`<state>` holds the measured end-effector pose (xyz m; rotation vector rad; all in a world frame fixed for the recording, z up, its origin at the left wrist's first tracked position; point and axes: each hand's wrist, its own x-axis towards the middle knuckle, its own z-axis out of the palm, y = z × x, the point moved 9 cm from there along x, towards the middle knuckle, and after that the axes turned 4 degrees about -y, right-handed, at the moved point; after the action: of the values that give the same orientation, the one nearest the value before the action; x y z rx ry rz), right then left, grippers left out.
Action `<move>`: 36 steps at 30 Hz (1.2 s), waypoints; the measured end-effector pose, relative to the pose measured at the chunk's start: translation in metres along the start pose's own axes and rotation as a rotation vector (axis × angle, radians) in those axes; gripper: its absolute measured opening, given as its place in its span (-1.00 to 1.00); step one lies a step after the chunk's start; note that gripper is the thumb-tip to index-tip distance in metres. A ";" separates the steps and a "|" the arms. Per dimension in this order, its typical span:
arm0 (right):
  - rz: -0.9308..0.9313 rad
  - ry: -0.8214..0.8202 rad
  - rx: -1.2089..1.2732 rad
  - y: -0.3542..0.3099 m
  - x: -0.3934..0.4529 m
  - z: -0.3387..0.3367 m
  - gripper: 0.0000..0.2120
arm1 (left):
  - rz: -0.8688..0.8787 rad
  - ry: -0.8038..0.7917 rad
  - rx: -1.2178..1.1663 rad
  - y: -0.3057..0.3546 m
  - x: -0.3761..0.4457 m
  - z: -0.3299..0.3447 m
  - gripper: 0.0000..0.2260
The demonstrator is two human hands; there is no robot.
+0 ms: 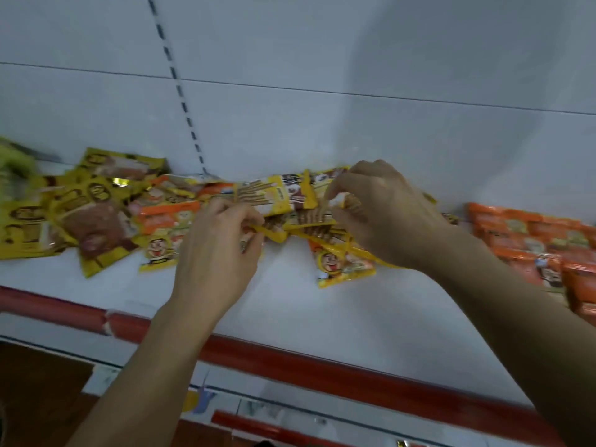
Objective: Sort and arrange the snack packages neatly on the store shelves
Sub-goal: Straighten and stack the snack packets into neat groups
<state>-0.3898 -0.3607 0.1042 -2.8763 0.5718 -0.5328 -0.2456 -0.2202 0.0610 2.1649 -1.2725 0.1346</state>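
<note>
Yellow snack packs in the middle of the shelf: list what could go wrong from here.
1. Both the left hand and the right hand pinch the overlapping yellow stick-snack packs; pulling them may drag loose neighbours out of place.
2. The yellow cartoon-face pack lies nearest the red shelf edge under the right wrist, so a sweep could push it off.
3. The orange packs at right sit close to the right forearm and might get nudged.

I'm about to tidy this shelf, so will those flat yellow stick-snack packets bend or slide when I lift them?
The flat yellow stick-snack packets probably flex: the left hand pinches a crumpled edge. They look thin, so likely light. Their glossy film may slip.
</note>
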 end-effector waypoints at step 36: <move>0.397 0.122 0.741 -0.086 0.061 0.089 -0.73 | -0.219 0.188 -0.859 -0.144 -0.018 -0.044 -0.71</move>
<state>-0.2747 -0.2982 0.0599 -1.9852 0.7452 -0.6761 -0.1275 -0.1321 0.0241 1.4781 -0.7659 -0.2534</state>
